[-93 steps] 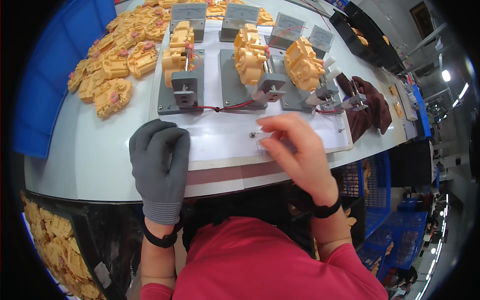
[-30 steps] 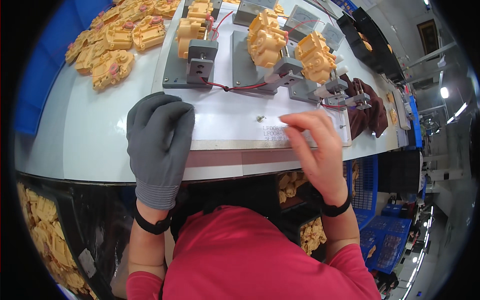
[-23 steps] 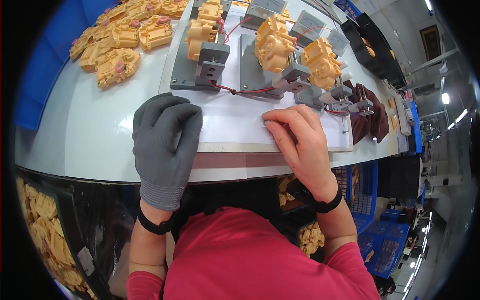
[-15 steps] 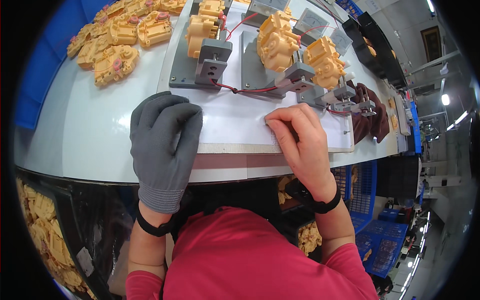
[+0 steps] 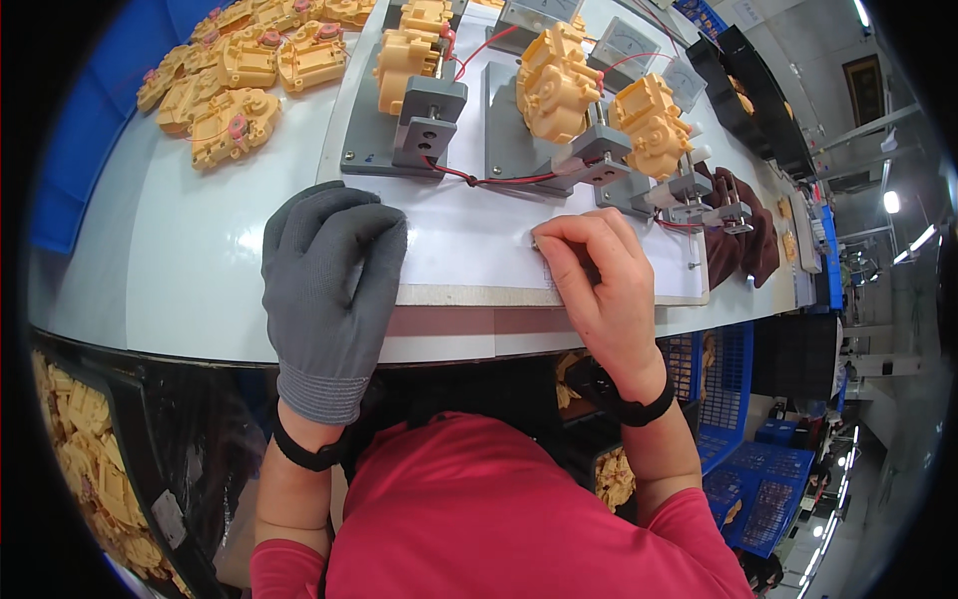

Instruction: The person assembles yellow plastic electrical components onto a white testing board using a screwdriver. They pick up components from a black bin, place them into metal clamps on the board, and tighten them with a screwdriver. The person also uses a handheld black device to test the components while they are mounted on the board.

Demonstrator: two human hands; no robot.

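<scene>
gloved left hand (image 5: 329, 285) flat, fingers spread on the white board's (image 5: 479, 245) left edge, bare right hand (image 5: 599, 290) fingers curled, pinching something tiny at the board's middle, can't tell what

A single head-worn fisheye looks steeply down, close over the white bench (image 5: 200, 260) edge.
</scene>
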